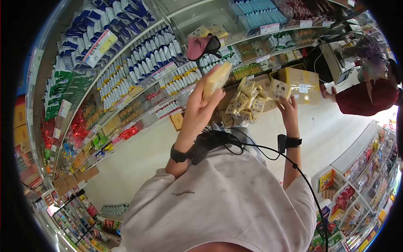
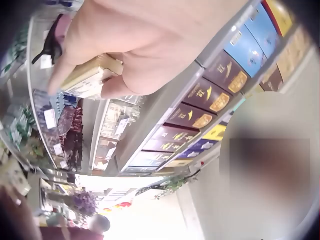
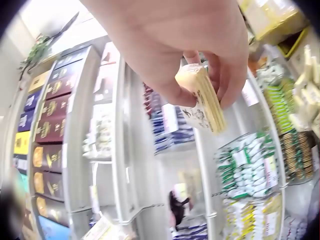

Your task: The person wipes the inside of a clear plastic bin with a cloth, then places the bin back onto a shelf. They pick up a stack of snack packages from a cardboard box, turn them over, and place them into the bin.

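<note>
Packets sit pinched in left hand and right hand, either side of the heap, probably for steadiness.

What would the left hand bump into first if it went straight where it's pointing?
The left hand would probably meet the blue packets first, but depth is hard to judge.
</note>
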Tool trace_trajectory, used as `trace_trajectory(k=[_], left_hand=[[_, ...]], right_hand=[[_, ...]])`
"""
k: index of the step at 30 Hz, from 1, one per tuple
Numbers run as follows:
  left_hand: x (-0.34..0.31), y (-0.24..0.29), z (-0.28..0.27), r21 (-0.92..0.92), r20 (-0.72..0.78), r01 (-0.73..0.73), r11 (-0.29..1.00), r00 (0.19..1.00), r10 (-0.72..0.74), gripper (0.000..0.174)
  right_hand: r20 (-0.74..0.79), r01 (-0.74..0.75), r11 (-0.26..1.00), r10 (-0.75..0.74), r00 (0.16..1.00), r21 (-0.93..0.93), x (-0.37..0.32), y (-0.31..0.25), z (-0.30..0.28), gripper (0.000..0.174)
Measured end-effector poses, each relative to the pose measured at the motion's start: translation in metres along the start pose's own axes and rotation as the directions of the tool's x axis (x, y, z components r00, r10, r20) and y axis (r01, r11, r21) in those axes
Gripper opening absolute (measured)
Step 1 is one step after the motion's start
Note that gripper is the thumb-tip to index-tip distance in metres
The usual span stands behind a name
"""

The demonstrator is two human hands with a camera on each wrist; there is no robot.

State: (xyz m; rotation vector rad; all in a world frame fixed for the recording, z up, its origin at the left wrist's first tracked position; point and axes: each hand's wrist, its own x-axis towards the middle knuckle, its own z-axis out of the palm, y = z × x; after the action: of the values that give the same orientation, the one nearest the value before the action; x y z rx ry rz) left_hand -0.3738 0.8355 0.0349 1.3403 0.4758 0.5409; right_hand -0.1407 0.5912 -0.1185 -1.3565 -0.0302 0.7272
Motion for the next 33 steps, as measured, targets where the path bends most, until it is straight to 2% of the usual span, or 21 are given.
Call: trace_trajectory(k=[1, 2, 3, 5, 9, 13, 16, 20, 23, 25, 28, 31, 33], left_hand=[[0.002, 0.001, 0.0, 0.149, 0.042, -0.129, 0.98, 0.991, 0.124, 0.049], [0.004, 0.016, 0.003, 0.334, 0.1, -0.262, 0.905, 0.965, 0.243, 0.052], [0.005, 0.017, 0.003, 0.407, 0.151, -0.32, 0.856, 0.947, 0.282, 0.055], [0.009, 0.017, 0.004, 0.534, 0.256, -0.423, 0.732, 0.906, 0.337, 0.061], [0.009, 0.022, 0.015, 0.556, 0.276, -0.449, 0.699, 0.893, 0.354, 0.056], [0.007, 0.028, 0.019, 0.539, 0.284, -0.46, 0.705, 0.888, 0.362, 0.075], [0.011, 0.021, 0.01, 0.522, 0.283, -0.442, 0.73, 0.897, 0.34, 0.089], [0.015, 0.027, 0.009, 0.492, 0.206, -0.431, 0.756, 0.902, 0.379, 0.092], [0.019, 0.03, 0.005, 0.518, 0.195, -0.45, 0.727, 0.89, 0.411, 0.094], [0.02, 0.03, 0.004, 0.525, 0.177, -0.429, 0.735, 0.9, 0.399, 0.094], [0.021, 0.03, 0.006, 0.594, 0.161, -0.445, 0.67, 0.882, 0.443, 0.096], [0.022, 0.018, 0.012, 0.452, 0.065, -0.365, 0.814, 0.924, 0.378, 0.089], [0.02, 0.013, 0.021, 0.188, 0.019, -0.283, 0.941, 0.958, 0.285, 0.085]], right_hand=[[0.054, 0.038, 0.999, -0.039, 0.998, 0.007, -0.007, -0.022, 0.021, 0.036], [0.109, 0.075, 0.997, -0.076, 0.991, 0.012, -0.012, -0.042, 0.041, 0.038], [0.164, 0.109, 0.994, -0.11, 0.98, 0.016, -0.019, -0.058, 0.059, 0.039], [0.287, 0.08, 0.996, -0.09, 0.954, 0.047, -0.03, -0.083, 0.092, 0.043], [0.406, 0.052, 0.998, -0.065, 0.912, 0.044, -0.053, -0.097, 0.132, 0.046], [0.478, 0.084, 0.996, -0.065, 0.876, -0.019, -0.06, -0.106, 0.147, 0.051], [0.465, 0.068, 0.997, -0.081, 0.882, 0.045, -0.066, -0.108, 0.153, 0.052], [0.47, 0.081, 0.995, -0.1, 0.877, 0.061, -0.075, -0.114, 0.159, 0.051], [0.495, 0.173, 0.984, -0.169, 0.852, 0.036, -0.077, -0.111, 0.159, 0.05], [0.492, 0.293, 0.956, -0.249, 0.834, -0.013, -0.081, -0.113, 0.164, 0.049], [0.483, 0.395, 0.917, -0.324, 0.814, -0.05, -0.087, -0.113, 0.171, 0.048], [0.463, 0.527, 0.844, -0.429, 0.776, -0.103, -0.09, -0.107, 0.177, 0.048], [0.47, 0.648, 0.748, -0.525, 0.709, -0.141, -0.089, -0.106, 0.18, 0.049]])
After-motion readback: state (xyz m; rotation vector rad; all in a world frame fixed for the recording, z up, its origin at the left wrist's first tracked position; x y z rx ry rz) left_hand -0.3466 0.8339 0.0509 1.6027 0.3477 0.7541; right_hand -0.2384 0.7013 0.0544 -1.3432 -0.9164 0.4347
